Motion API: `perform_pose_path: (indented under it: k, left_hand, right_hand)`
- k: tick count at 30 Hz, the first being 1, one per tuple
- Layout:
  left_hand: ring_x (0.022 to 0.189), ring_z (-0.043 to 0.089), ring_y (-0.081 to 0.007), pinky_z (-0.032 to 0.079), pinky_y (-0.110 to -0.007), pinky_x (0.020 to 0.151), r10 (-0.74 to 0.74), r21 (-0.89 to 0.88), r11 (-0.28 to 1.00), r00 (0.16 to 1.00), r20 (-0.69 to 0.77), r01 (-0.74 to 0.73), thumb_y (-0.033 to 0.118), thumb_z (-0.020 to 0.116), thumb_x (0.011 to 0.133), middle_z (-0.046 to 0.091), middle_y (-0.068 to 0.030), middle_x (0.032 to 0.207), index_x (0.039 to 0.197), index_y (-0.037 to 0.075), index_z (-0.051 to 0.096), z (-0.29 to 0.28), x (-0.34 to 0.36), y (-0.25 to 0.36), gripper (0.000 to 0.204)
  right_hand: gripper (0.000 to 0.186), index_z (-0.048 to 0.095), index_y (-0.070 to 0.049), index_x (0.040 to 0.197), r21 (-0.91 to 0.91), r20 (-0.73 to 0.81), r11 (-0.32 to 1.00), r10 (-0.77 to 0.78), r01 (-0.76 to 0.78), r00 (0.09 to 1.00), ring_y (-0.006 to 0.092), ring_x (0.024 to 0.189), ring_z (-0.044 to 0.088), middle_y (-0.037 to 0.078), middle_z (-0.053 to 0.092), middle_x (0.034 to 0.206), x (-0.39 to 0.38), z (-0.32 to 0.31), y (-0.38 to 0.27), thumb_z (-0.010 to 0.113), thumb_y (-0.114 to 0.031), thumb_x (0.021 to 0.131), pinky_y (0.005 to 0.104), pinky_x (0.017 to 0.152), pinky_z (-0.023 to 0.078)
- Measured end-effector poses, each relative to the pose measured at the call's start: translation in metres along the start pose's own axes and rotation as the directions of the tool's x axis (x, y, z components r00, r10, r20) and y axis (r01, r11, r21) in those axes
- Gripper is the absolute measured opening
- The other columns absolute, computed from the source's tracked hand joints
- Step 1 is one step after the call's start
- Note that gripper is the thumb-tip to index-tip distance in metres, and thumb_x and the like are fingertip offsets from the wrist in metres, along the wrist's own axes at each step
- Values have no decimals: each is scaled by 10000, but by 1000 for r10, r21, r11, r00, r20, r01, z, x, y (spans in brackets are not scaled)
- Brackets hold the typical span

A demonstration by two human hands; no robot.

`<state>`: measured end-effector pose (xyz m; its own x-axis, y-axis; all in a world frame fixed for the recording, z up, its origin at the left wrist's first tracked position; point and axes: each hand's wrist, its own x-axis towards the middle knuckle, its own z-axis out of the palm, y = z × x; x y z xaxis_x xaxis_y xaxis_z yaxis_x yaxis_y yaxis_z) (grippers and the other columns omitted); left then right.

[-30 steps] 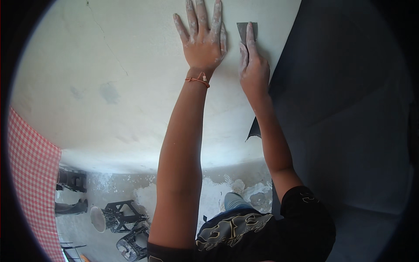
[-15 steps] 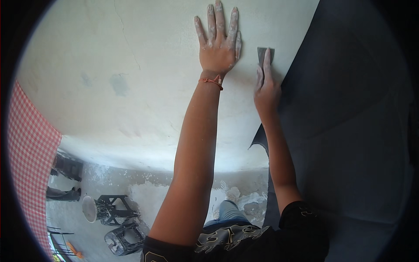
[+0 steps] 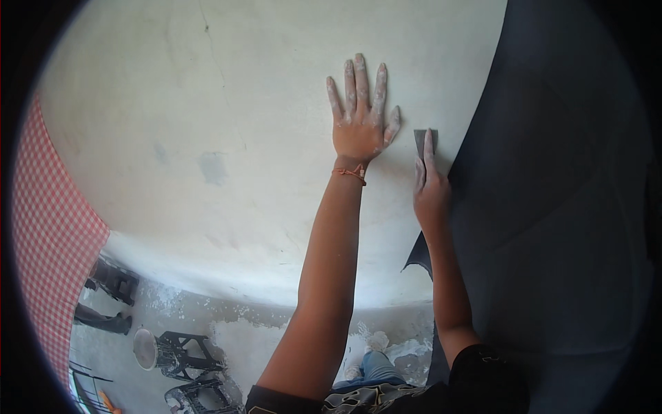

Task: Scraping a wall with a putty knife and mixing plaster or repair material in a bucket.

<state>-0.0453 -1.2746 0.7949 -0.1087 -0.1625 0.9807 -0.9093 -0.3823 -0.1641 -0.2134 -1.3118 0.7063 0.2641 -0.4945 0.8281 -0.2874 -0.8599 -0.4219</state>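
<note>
My left hand (image 3: 360, 124) lies flat on the pale wall (image 3: 276, 131), its fingers spread and dusted with white powder. To its right, my right hand (image 3: 432, 186) grips a putty knife (image 3: 421, 140), index finger stretched along the blade. The blade is grey, wider at its top end, and rests at the wall's surface. The handle is hidden inside my closed fingers. A dark sheet (image 3: 545, 207) hangs just right of my right hand, over the wall's right part. A grey-blue patch (image 3: 212, 168) and a thin crack mark the wall to the left.
At left hangs a red-and-white checked cloth (image 3: 58, 214). On the floor below stand black plastic stools (image 3: 189, 355), a pale round bucket (image 3: 145, 349) and another person's leg (image 3: 103, 319). White splatter covers the floor (image 3: 241, 345) near my feet.
Both hands appear lower in the picture, and the wall and floor have shifted downward and slightly right too. My left thumb is spread wider. The putty knife stays in my right hand.
</note>
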Motion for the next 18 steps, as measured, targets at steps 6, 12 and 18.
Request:
perform_pose_path:
  k: [6,12,18]
  left_hand:
    - [1521,310,-449,183,-694,1203,25,-56,998,999,-23,-26,519,523,956,290,-287,1647,1590,92,400,-1,2,-9,773]
    - [1519,313,-451,184,-683,1208,6,-61,998,1000,-3,-6,562,509,957,303,-287,1642,1592,107,400,2,1,-6,789]
    - [1522,306,-449,165,-683,1215,13,-86,996,1000,-6,-13,541,492,968,294,-276,1650,1598,119,393,1,-1,-7,764]
  right_hand:
    - [516,417,-115,1585,37,-192,979,-188,199,963,385,958,743,270,730,1066,-19,39,12,519,-150,1080,418,774,590]
    - [500,430,-77,1569,120,-108,984,-121,134,987,385,1084,713,275,687,1232,20,19,-1,509,-125,1078,419,888,588]
    - [507,410,-95,1583,45,-77,995,-90,94,993,363,1111,713,252,682,1281,-10,34,0,502,-144,1088,426,908,584]
